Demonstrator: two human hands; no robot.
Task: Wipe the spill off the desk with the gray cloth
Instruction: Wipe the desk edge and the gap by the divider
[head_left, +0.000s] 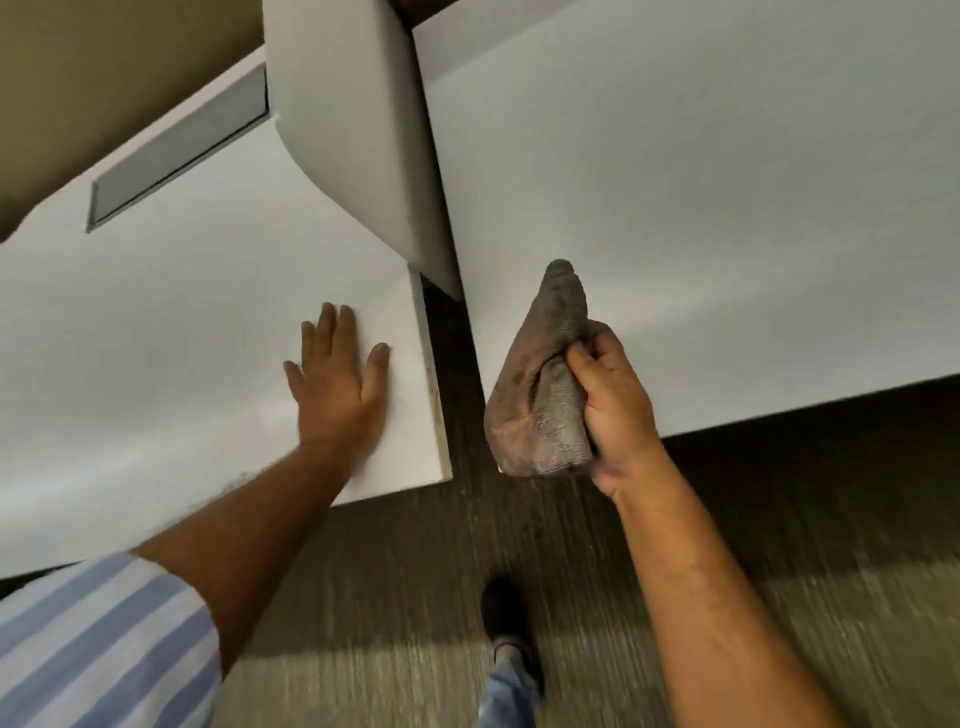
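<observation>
Gray cloth (540, 384) bunched in right hand (615, 395) grip, left hand (337, 384) spread flat on white desk (156, 322), carpet (395, 571) below

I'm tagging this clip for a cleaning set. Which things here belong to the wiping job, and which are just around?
Job:
gray cloth, bunched in the right hand
left desk, under the flat left hand

Just around:
white divider panel
right desk
gray cable hatch
carpet

No spill is visible.

I see dark striped carpet (415, 571) at six o'clock, a white divider panel (358, 130) at twelve, beige wall (104, 78) at ten.
</observation>
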